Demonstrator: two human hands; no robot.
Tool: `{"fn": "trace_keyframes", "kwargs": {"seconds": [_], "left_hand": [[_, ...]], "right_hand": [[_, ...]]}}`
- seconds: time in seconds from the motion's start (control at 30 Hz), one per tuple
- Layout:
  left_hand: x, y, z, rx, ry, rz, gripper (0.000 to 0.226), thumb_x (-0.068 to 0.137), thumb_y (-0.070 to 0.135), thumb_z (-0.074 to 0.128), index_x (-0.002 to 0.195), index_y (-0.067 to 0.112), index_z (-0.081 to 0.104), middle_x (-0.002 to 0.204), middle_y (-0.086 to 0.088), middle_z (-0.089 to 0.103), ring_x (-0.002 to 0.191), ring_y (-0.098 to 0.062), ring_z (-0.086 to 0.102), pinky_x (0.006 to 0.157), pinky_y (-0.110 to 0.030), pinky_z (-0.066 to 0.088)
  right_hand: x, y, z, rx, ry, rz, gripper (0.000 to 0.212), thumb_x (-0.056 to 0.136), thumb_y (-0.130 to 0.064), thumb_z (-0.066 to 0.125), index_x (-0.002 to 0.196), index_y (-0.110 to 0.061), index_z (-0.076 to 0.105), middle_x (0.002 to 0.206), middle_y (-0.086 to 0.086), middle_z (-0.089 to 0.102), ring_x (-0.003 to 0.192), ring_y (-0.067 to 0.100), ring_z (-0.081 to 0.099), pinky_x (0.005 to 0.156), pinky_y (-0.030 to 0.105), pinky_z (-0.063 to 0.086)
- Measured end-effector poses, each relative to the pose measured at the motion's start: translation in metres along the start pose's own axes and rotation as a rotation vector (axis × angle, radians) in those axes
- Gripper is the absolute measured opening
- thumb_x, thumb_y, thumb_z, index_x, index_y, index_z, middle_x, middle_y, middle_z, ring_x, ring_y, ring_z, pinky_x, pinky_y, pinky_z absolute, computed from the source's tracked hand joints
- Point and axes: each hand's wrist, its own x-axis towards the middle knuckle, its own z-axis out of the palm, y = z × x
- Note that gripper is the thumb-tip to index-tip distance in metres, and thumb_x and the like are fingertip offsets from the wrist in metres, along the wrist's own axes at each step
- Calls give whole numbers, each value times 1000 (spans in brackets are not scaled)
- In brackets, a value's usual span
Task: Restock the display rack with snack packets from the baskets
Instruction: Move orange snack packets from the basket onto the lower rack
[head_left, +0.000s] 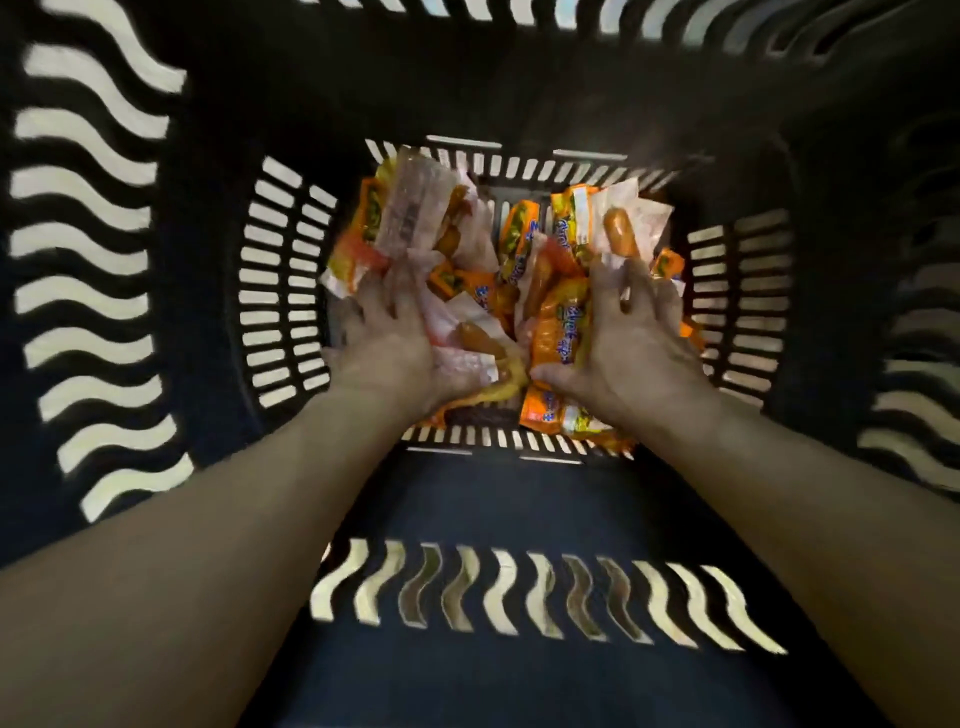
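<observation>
Down at the bottom of the deep black slotted plastic basket (493, 499), both arms reach straight in. The left hand (395, 338) clutches a fanned bunch of orange and yellow plastic snack packets (395, 218) near the left wall, and the right hand (634, 332) curls round more by the right wall.

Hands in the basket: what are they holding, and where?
Left hand and right hand each grip a bunch of snack packets, fingers curled round the packets' near ends.
</observation>
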Motion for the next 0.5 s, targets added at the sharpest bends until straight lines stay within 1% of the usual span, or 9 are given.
{"fn": "trace_keyframes", "kwargs": {"seconds": [0.07, 0.1, 0.17, 0.27, 0.33, 0.37, 0.43, 0.5], "left_hand": [[3, -2, 10, -1, 17, -5, 148, 63, 73, 83, 159, 32, -22, 167, -6, -16, 155, -43, -6, 124, -65, 14], [4, -2, 13, -10, 37, -10, 148, 65, 71, 83, 159, 30, -24, 167, -9, -17, 155, -43, -6, 126, -61, 10], [4, 2, 16, -18, 72, -14, 145, 68, 69, 82, 159, 28, -23, 167, -12, -14, 154, -44, -4, 125, -57, 9], [5, 7, 16, -9, 81, -19, 137, 72, 67, 81, 160, 29, -16, 168, -14, -8, 154, -44, 1, 123, -58, 16], [4, 8, 14, -2, 105, -6, 129, 75, 64, 80, 161, 31, -11, 167, -13, -1, 153, -45, 10, 121, -58, 25], [4, 8, 13, 8, 127, 10, 123, 78, 62, 79, 161, 32, -7, 166, -12, 3, 151, -46, 17, 117, -58, 33], [0, 5, 10, 49, 180, 51, 110, 83, 58, 76, 160, 33, 1, 164, -11, 15, 144, -45, 32, 104, -57, 47], [-4, 3, 4, 73, 219, 80, 98, 89, 55, 71, 157, 32, 5, 157, -10, 32, 131, -42, 48, 91, -55, 56]], "right_hand": [[10, 4, 12, 4, 7, 4, 128, 75, -70, 76, 158, -38, -17, 168, 0, -21, 156, 38, -13, 115, 67, 27], [14, 5, 16, 1, 23, 6, 131, 74, -71, 77, 158, -37, -19, 168, 1, -22, 155, 39, -11, 114, 66, 29], [20, 7, 23, -5, 69, 23, 134, 72, -70, 79, 157, -37, -19, 167, 3, -18, 153, 41, -2, 110, 64, 35], [24, 10, 26, 44, 139, 44, 128, 69, -66, 82, 157, -38, -6, 162, 5, 1, 145, 40, 17, 102, 61, 47], [21, 15, 26, 86, 153, 37, 120, 71, -64, 83, 157, -38, 3, 158, 5, 13, 140, 39, 24, 99, 58, 49], [18, 18, 25, 104, 158, 34, 115, 73, -61, 82, 157, -37, 8, 155, 6, 17, 138, 39, 28, 99, 55, 49], [11, 22, 23, 144, 179, 31, 102, 77, -48, 82, 155, -35, 18, 149, 8, 25, 133, 39, 35, 97, 50, 47], [5, 24, 22, 174, 201, 26, 92, 81, -38, 82, 153, -34, 26, 145, 9, 28, 130, 38, 40, 97, 48, 48]]}}
